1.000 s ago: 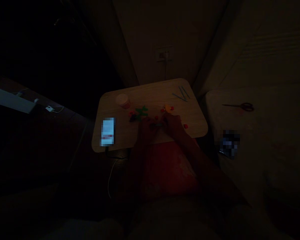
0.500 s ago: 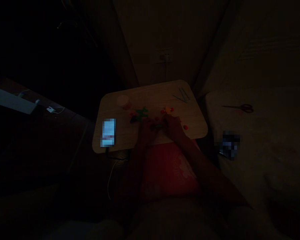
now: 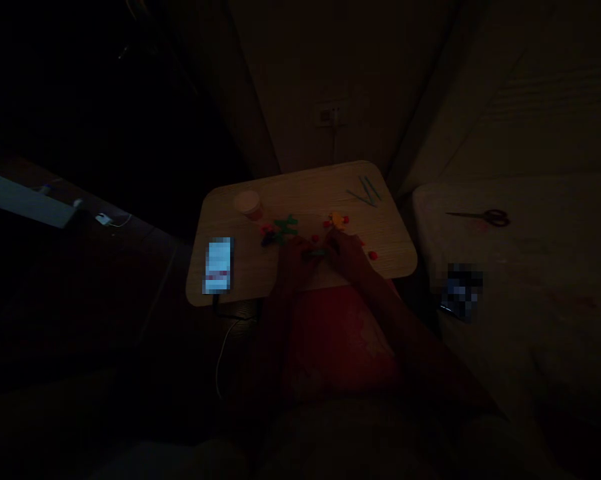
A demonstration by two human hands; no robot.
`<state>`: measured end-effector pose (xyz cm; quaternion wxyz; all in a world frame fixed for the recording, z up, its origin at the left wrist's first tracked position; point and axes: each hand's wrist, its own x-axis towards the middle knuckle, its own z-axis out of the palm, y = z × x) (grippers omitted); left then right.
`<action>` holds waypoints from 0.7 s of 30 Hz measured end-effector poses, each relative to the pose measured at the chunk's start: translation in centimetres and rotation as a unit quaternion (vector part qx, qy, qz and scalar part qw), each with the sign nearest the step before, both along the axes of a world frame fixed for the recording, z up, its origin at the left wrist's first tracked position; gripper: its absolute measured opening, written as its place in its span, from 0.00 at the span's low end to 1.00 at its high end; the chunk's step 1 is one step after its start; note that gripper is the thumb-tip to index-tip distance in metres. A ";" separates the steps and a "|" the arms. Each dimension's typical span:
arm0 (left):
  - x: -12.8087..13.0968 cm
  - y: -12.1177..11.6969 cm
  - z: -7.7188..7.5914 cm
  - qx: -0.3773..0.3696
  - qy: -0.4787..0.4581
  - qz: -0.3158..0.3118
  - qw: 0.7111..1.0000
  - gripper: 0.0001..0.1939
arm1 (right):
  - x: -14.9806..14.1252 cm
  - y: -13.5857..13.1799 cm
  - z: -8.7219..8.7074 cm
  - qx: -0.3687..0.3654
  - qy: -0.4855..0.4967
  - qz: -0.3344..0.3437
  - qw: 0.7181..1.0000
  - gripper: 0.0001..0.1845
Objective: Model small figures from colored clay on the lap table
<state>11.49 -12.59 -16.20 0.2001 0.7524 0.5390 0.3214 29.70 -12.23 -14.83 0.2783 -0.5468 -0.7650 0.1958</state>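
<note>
The room is very dark. Both my hands meet over the near middle of a small wooden table (image 3: 390, 230). My left hand (image 3: 293, 257) and my right hand (image 3: 347, 252) pinch a small dark-green piece (image 3: 314, 253) between them. Just beyond lie a green cut-out shape (image 3: 283, 226), an orange piece (image 3: 337, 219) and several small red bits (image 3: 372, 255). How the fingers grip is hard to make out in the dim light.
A lit phone (image 3: 218, 265) lies at the table's left front, with a cable hanging below. A pale cup (image 3: 247, 202) and thin green sticks (image 3: 366, 189) lie at the back. Scissors (image 3: 480, 215) and a dark object (image 3: 459, 291) rest on the surface at right.
The hands have stayed together over the same spot, shifting only slightly around the small green piece. Nothing else on the table moved.
</note>
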 end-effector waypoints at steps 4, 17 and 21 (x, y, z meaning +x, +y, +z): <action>0.0 0.0 -0.1 -0.002 -0.010 -0.008 1.000 0.07 | -0.1 0.0 -0.2 0.010 -0.043 0.002 0.999 0.07; 0.1 -0.4 0.5 -0.023 -0.143 -0.023 0.989 0.07 | 0.8 -0.8 0.3 0.060 0.265 -0.113 0.956 0.06; 0.4 -0.5 0.6 -0.050 -0.194 -0.012 0.980 0.08 | 0.9 -0.9 0.1 0.039 0.281 -0.106 0.953 0.07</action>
